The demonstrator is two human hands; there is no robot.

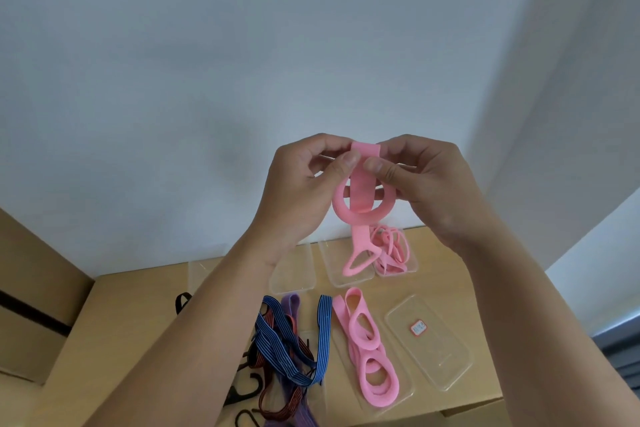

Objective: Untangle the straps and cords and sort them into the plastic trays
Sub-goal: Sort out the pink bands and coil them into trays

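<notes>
Soft even daylight, wide-angle edge distortion

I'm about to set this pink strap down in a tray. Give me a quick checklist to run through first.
1. Grip secure: ok. The left hand and right hand both pinch the top end of the pink strap.
2. Strap straightened: not ok. It curls into a ring around its own length.
3. Strap free of other items: cannot tell. Its lower loop hangs in front of the thin pink cords.
4. Matching tray available: ok. The tray of wide pink straps lies below the hands.
5. Rest of sorting done: not ok. The tangled pile of blue, purple and orange straps lies on the table.
</notes>
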